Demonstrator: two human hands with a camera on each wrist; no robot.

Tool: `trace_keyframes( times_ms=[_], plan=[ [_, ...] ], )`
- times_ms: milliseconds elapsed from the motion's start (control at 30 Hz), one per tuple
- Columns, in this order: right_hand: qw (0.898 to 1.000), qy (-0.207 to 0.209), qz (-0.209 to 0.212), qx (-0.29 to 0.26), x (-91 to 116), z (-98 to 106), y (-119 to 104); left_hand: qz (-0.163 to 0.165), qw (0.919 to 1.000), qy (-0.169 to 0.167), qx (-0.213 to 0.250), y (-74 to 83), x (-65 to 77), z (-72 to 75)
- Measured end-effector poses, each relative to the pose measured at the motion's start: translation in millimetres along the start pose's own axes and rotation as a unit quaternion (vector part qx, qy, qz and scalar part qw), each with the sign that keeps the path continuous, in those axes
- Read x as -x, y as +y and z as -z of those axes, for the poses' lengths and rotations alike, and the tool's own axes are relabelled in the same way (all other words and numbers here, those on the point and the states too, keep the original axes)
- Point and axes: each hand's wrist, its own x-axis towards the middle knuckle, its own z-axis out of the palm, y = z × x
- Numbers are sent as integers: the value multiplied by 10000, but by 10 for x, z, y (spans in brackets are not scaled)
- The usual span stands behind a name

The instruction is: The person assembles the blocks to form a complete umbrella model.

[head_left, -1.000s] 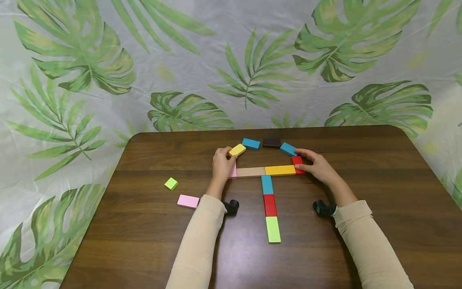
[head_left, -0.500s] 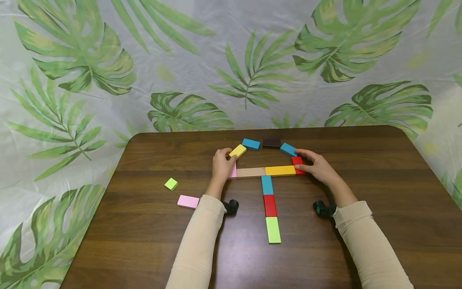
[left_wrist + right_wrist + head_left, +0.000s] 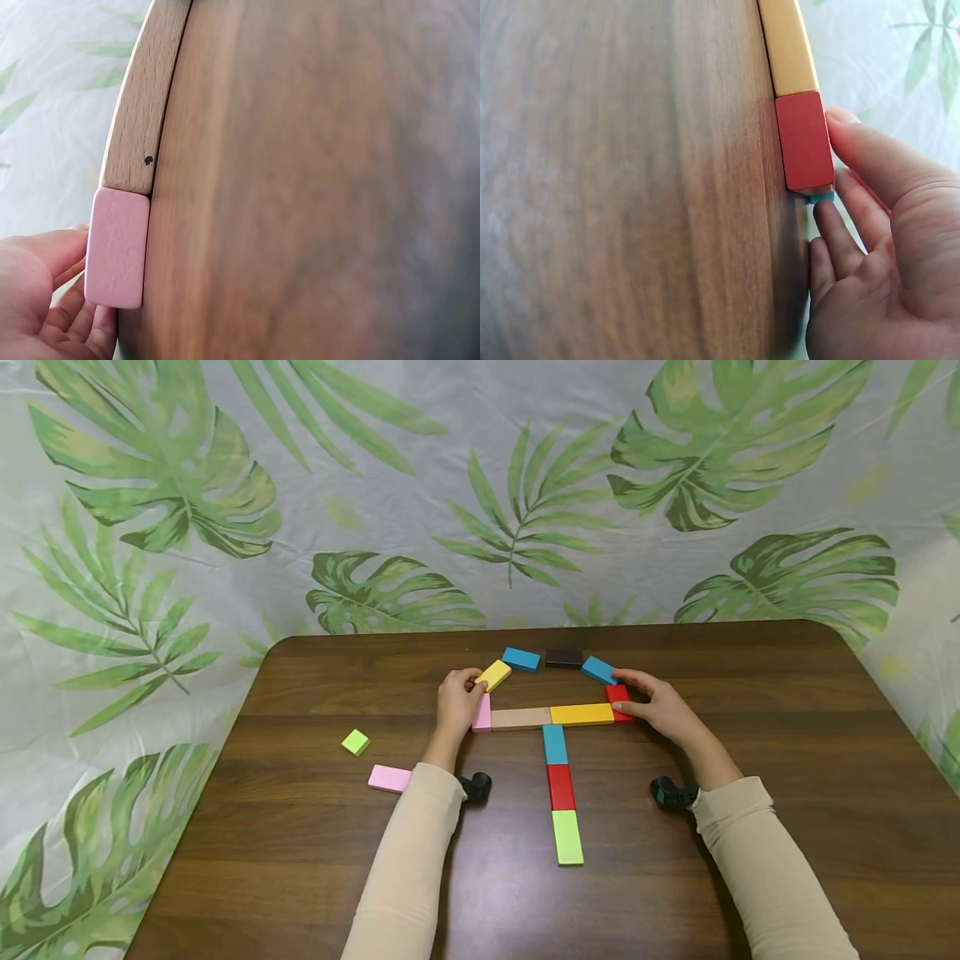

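Observation:
Flat coloured blocks lie on the table in an outline with a stem. My left hand (image 3: 457, 700) is at its left corner, fingertips beside the yellow block (image 3: 494, 676) and above the pink block (image 3: 482, 713); contact is hard to tell. My right hand (image 3: 656, 700) is at the right corner, its thumb over the red block (image 3: 618, 692) and its forefinger at the end of a blue block (image 3: 599, 670). Between these corners run a plain wood block (image 3: 521, 719) and an orange-yellow block (image 3: 582, 715). The left wrist view shows the thumb beside the pink block (image 3: 116, 247).
Another blue block (image 3: 521, 659) and a dark block (image 3: 564, 658) lie along the far side. The stem has a blue block (image 3: 555, 744), a red block (image 3: 561, 787) and a lime block (image 3: 567, 837). A small lime block (image 3: 356, 742) and a pink block (image 3: 390, 778) lie at left.
My left hand has shifted slightly left, uncovering more of the pink block beneath it. The right hand and the blocks look nearly unchanged.

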Motion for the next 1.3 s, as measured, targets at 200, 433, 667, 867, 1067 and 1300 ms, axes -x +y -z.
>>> trace_keyframes(
  times_ms=[200,433,667,867,1067,1300],
  plan=[
    [10000,34,16,27,-9,-1,21,54,10000,-30,-17,-11,9,12],
    [10000,44,13,40,-13,-2,22,67,9999,-80,-59,-32,3,9],
    [10000,21,43,71,-16,2,23,14,9999,-97,-25,-15,6,21],
    [10000,24,10,76,-12,0,25,48,9999,-158,7,-10,11,22],
    [10000,7,-6,10,3,0,13,117,9996,-263,-30,10,-9,12],
    [10000,-16,22,-49,10,3,-10,-116,9983,-561,-123,69,-86,26]
  ],
)
